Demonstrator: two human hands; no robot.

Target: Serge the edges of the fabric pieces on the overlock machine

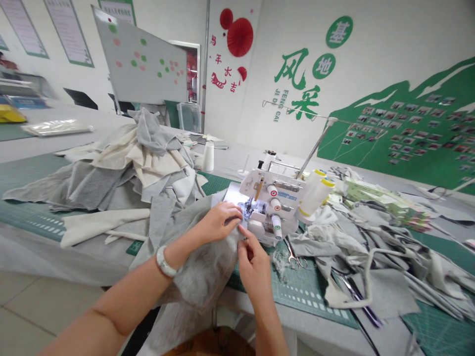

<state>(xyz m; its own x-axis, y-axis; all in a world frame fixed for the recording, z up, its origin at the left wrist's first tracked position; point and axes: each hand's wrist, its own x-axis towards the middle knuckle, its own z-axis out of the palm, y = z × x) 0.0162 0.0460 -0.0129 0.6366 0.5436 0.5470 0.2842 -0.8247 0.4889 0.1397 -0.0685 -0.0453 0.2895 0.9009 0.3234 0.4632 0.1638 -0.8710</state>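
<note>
Over the worktop's (92,269) near edge, grey fabric (206,269) hangs left of the overlock machine (291,217), its slack probably there to feed freely. My left grip (218,222) bends over it, closure unclear; my right grip (255,259) pinches its edge near the presser foot (248,211), likely for alignment.

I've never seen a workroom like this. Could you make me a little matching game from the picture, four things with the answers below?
Things:
1. Pale bracelet
2. Metal scissors
3. Whiteboard
4. Draped grey cloth

Places and states:
A. Dotted with green and pink spots, beyond the table
B. Under the fingers of the left hand, hanging over the table's front edge
C. Around the left wrist
D. Lying on the green mat, beside the sewing machine

Right pairs: 1-C, 2-D, 3-A, 4-B
</note>
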